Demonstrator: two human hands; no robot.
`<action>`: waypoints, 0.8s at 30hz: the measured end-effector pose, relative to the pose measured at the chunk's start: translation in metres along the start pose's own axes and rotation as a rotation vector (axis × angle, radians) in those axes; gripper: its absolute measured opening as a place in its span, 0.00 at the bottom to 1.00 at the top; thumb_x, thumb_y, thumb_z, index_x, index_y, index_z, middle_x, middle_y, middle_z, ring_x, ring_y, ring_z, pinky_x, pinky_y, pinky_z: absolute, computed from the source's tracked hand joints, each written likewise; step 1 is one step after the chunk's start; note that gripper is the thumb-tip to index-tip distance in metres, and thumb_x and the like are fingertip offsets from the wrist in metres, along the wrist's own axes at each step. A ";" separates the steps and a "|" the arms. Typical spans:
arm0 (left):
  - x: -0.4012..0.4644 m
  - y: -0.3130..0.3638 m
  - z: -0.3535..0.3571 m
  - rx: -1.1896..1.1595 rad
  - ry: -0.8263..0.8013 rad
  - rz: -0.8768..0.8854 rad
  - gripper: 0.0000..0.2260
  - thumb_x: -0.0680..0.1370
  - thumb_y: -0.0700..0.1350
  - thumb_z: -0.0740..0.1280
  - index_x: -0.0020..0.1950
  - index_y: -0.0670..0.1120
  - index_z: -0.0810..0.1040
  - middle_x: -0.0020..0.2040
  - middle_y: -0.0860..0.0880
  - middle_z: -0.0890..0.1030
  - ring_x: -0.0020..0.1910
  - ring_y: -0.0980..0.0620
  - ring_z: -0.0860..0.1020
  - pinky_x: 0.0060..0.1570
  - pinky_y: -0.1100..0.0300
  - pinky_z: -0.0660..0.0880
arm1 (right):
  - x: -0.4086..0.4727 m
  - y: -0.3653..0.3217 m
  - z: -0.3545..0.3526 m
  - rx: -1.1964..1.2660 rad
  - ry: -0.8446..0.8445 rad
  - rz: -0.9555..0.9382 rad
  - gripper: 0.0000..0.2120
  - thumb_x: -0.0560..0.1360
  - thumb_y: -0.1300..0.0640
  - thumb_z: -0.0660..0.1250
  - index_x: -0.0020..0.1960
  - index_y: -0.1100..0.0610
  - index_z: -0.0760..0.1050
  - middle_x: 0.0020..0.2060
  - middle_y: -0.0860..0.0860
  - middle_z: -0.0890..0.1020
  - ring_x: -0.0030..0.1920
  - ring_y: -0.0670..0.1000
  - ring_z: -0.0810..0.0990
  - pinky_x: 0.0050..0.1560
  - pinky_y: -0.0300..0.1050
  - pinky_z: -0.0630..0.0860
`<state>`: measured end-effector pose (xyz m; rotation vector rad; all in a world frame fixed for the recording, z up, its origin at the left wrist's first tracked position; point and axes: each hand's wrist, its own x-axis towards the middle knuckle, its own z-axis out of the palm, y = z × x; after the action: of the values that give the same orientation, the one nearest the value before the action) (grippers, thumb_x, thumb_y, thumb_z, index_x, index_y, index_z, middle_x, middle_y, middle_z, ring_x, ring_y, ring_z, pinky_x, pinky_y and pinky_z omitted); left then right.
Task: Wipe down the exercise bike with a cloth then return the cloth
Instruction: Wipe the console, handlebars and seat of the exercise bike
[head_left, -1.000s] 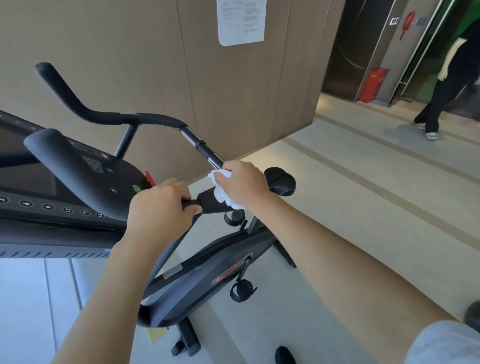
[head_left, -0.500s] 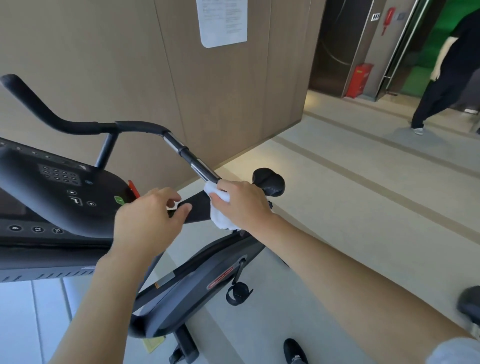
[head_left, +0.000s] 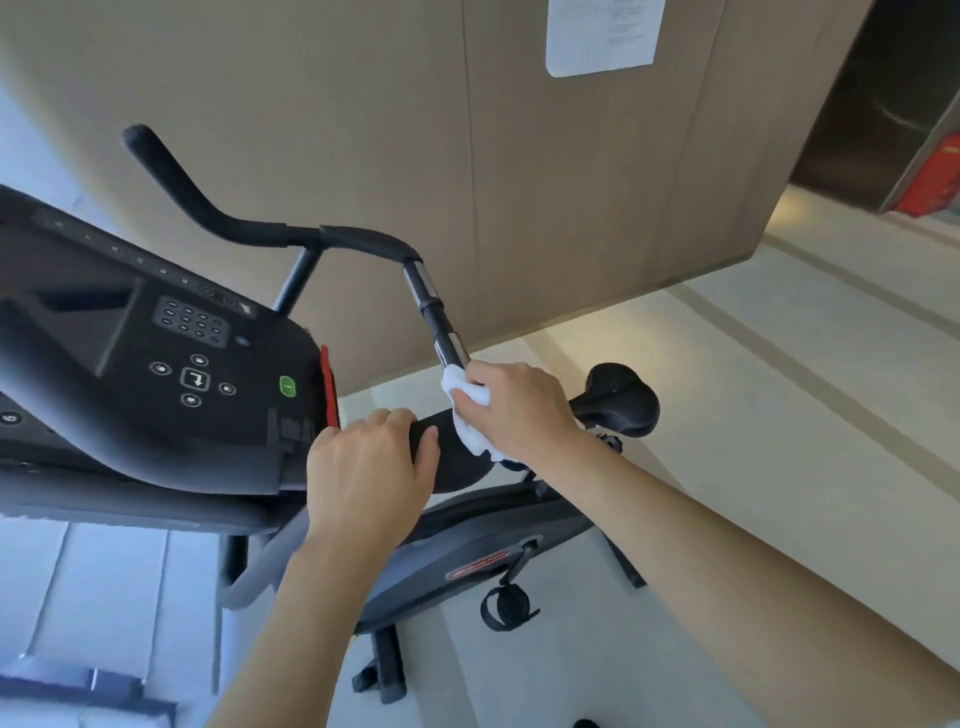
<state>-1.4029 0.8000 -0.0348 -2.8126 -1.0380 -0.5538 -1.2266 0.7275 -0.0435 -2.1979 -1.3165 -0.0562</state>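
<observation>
The black exercise bike stands below me, its saddle to the right and its curved handlebar rising up and left. My right hand grips a white cloth wrapped around the near end of the handlebar's chrome-and-black section. My left hand grips the black padded end of the handlebar just left of the cloth. Part of the cloth is hidden under my right palm.
A large black console with buttons, a green key and a red clip fills the left. A wooden wall panel with a posted paper stands behind the bike. Pale floor spreads to the right; a red box sits at far right.
My view has swung left and closer, so the person at the right is out of view. Both hands stay on the handlebar, the right hand still holding the cloth.
</observation>
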 end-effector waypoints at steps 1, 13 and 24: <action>-0.001 0.004 0.002 0.016 0.021 -0.023 0.21 0.85 0.56 0.54 0.44 0.49 0.82 0.33 0.53 0.78 0.30 0.49 0.74 0.38 0.52 0.70 | 0.004 0.003 0.000 0.010 -0.006 -0.039 0.12 0.79 0.54 0.67 0.38 0.58 0.74 0.26 0.53 0.78 0.30 0.60 0.77 0.33 0.50 0.74; -0.044 0.034 -0.003 0.002 -0.012 -0.180 0.22 0.86 0.52 0.58 0.77 0.46 0.75 0.74 0.49 0.77 0.76 0.44 0.71 0.78 0.42 0.64 | 0.029 0.007 0.013 0.130 -0.006 -0.456 0.19 0.79 0.50 0.67 0.33 0.48 0.62 0.24 0.45 0.67 0.23 0.52 0.68 0.28 0.40 0.68; -0.074 0.035 -0.009 -0.279 0.068 -0.281 0.21 0.84 0.51 0.62 0.77 0.49 0.75 0.81 0.55 0.68 0.84 0.51 0.60 0.74 0.35 0.69 | 0.044 -0.034 0.020 0.268 -0.242 -0.542 0.13 0.77 0.46 0.64 0.39 0.54 0.75 0.31 0.50 0.77 0.33 0.54 0.75 0.35 0.46 0.72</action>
<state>-1.4349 0.7265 -0.0520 -2.8665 -1.4580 -0.8788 -1.2371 0.7844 -0.0315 -1.6147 -1.9030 0.1757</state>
